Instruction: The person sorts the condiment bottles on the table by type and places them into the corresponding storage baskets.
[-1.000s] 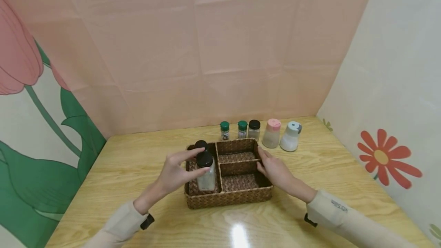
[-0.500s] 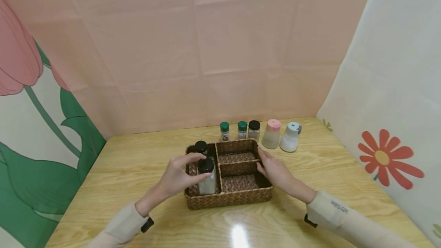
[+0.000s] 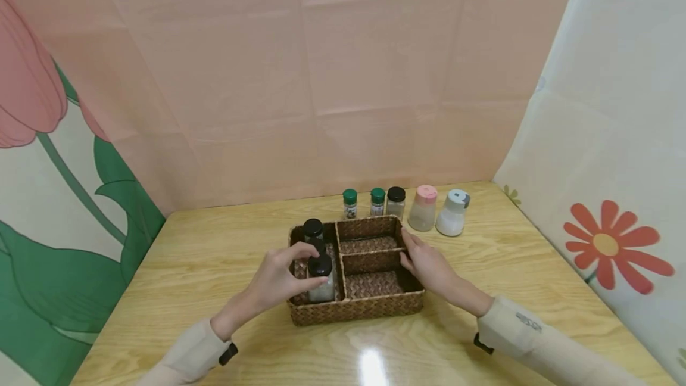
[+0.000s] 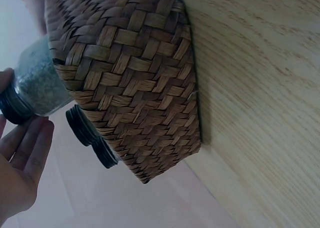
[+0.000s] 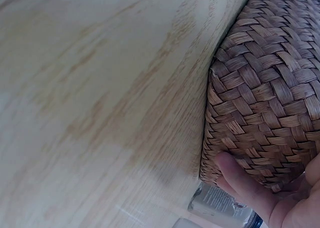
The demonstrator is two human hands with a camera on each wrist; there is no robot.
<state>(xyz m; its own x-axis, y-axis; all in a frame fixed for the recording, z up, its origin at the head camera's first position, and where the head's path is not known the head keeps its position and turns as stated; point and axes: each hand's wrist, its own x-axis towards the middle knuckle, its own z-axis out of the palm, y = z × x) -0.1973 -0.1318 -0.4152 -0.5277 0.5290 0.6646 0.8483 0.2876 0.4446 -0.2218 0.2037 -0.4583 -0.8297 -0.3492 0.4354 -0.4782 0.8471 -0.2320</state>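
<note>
- My left hand [image 3: 277,274] pinched a jar [image 3: 322,292] near its black lid, thumb on one side and fingers on the other, likely because that end rose above the weave and gave the only easy hold.
- The jar stood in the basket's left compartment, toward the front; I couldn't tell whether its base touched the floor of the basket [image 3: 356,310].
- Two more black-lidded jars [image 3: 313,229] sat behind it in that compartment, in a row that seemed to suit its long, narrow shape.
- My right hand [image 3: 429,262] gripped the right wall near the back corner, I judged to steady the basket against the left hand's pressure.
- Both forearms came in from the near edge, angled inward, the left wrist beside the basket and above the table [image 3: 225,243].
- Beyond the basket stood two green-capped bottles [image 3: 350,204], another black-lidded jar [image 3: 395,202], a pink-topped shaker [image 3: 423,213] and a white-topped shaker [image 3: 451,219].
</note>
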